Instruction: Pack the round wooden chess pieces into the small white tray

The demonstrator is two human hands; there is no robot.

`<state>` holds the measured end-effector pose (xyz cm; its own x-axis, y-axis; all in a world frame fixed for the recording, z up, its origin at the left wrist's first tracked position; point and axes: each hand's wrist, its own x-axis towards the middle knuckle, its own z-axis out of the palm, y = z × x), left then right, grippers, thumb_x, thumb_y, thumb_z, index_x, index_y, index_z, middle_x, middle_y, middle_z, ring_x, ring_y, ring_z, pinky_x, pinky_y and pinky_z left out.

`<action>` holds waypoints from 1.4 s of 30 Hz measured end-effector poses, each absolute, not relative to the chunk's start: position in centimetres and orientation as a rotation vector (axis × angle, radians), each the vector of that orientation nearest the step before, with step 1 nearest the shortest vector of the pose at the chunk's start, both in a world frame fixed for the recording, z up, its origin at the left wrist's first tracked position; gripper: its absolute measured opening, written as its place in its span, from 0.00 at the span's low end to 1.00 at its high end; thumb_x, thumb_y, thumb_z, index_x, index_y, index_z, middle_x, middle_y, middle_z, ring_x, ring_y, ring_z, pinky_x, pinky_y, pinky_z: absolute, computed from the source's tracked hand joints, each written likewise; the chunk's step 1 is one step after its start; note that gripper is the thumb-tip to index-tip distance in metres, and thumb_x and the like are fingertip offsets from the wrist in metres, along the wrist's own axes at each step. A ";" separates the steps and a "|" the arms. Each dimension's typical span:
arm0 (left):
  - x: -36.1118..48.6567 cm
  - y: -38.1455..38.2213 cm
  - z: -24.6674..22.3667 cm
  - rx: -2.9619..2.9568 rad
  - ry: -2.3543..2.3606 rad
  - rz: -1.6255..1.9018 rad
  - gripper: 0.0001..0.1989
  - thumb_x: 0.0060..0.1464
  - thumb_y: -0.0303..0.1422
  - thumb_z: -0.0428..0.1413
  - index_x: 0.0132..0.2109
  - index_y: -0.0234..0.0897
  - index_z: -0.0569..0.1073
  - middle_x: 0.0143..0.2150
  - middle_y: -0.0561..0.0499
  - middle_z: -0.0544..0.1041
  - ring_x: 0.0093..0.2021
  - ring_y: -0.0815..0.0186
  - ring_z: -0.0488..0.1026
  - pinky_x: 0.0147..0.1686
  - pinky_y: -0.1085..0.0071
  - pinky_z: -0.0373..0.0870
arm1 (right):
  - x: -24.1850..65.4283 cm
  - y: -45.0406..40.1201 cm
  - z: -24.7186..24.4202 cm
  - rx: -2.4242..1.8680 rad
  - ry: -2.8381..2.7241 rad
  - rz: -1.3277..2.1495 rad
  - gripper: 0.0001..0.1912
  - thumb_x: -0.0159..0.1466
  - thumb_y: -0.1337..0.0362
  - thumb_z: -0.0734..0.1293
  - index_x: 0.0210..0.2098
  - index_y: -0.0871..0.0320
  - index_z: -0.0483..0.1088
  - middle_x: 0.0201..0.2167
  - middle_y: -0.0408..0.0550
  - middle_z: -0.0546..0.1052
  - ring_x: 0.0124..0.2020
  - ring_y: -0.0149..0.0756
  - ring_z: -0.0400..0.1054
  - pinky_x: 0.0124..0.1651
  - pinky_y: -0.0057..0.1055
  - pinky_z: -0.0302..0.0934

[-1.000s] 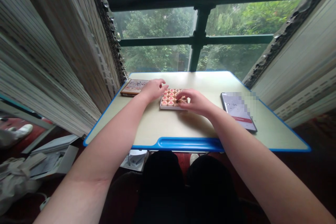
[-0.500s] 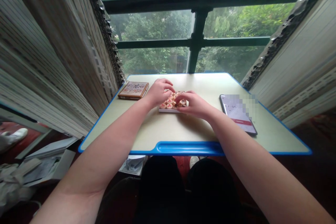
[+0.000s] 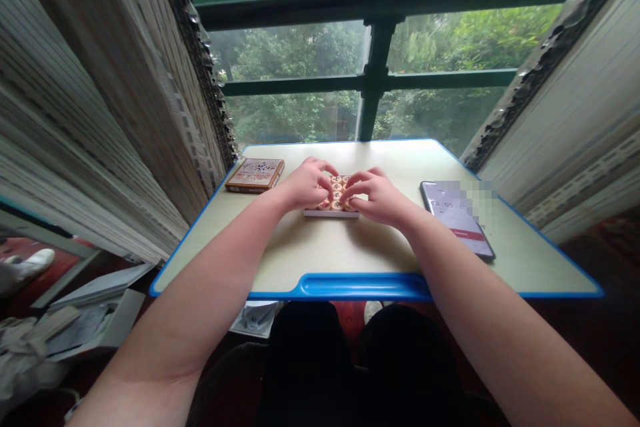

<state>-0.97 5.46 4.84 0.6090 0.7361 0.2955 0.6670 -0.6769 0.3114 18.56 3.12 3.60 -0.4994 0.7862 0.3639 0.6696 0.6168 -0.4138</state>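
A shallow white box sits on the small table, filled with rows of round wooden xiangqi pieces marked with characters. Over the left side of the box, my left hand has its fingers bent and apart, the tips on or just above the pieces. My right hand comes in from the right, its fingers spread and curved over the right-hand pieces, with a gap between thumb and index finger. Both hands hide the outer pieces, and whether a fingertip grips one is not clear.
A flat brown box lid with lettering lies at the back left of the blue-edged table. On the right lies a phone with its screen lit. Strip curtains hang on both sides, and a green-framed window stands behind.
My right hand has drawn back to the right, uncovering the middle pieces. My left hand has moved slightly right and down, its fingers now bent over the left pieces.
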 end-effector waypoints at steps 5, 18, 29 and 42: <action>-0.7 5.3 5.1 2.678 1.157 0.487 0.12 0.45 0.25 0.53 0.27 0.41 0.81 0.46 0.52 0.75 0.49 0.59 0.64 0.53 0.62 0.63 | 18.4 3.0 3.6 -1.123 -2.319 0.322 0.11 0.55 0.69 0.64 0.27 0.53 0.79 0.35 0.46 0.76 0.41 0.40 0.59 0.49 0.38 0.54; -0.8 5.5 4.7 2.651 1.264 0.641 0.15 0.43 0.24 0.50 0.31 0.42 0.81 0.43 0.52 0.76 0.46 0.61 0.67 0.51 0.64 0.66 | 18.5 3.6 2.9 -1.207 -2.257 0.103 0.13 0.56 0.71 0.63 0.34 0.54 0.79 0.38 0.50 0.75 0.40 0.42 0.58 0.50 0.38 0.55; -0.7 5.7 4.5 2.694 1.235 0.548 0.14 0.44 0.24 0.51 0.28 0.42 0.81 0.43 0.52 0.76 0.44 0.61 0.68 0.51 0.64 0.66 | 18.2 3.7 2.7 -1.269 -2.351 0.118 0.12 0.60 0.63 0.63 0.37 0.52 0.79 0.39 0.50 0.74 0.40 0.42 0.58 0.48 0.38 0.54; -0.8 5.9 4.3 2.642 1.235 0.704 0.17 0.41 0.22 0.49 0.30 0.39 0.81 0.40 0.51 0.77 0.44 0.62 0.70 0.51 0.65 0.67 | 18.5 3.5 3.1 -1.201 -2.266 0.083 0.12 0.59 0.67 0.63 0.35 0.55 0.78 0.35 0.51 0.73 0.38 0.42 0.59 0.47 0.38 0.54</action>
<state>-0.81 5.88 4.33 0.5533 0.7542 0.3536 0.6882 -0.6531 0.3160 18.47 3.52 3.13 -0.4360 0.7777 0.4528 0.7426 0.5952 -0.3071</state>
